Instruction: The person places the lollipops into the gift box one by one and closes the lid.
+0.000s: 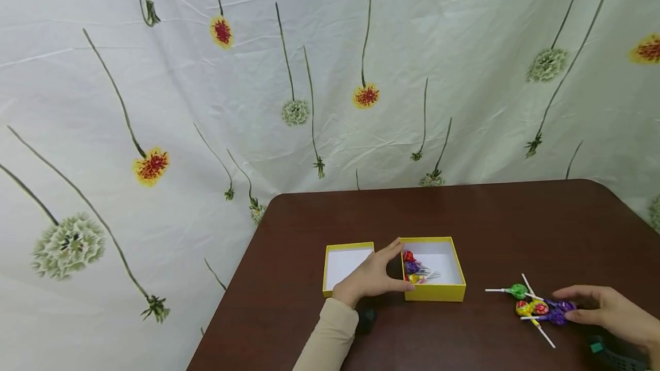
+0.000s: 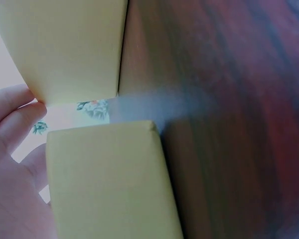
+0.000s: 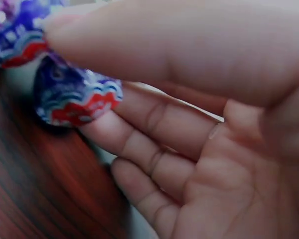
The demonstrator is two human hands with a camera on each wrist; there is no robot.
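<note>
**Steadying and gathering at once**

A pale floral cloth (image 1: 232, 102) backs the room. Before it stands a dark brown table (image 1: 423, 210) with rounded far corners. On it, an open yellow box (image 1: 435, 292), white inside, holds several lollipops (image 1: 412, 267) towards its left side; a yellow tray (image 1: 324, 271) lies just left, apart. The left hand (image 1: 373, 273) spans and grips the box's left side. The right hand (image 1: 611, 309) curls round purple lollipops (image 1: 556, 317) in a pile right of the box, though how firmly I cannot tell. The step seems to be picking these up; the next move calls for a pinch that spares the neighbouring crossed sticks (image 1: 545, 336).
</note>
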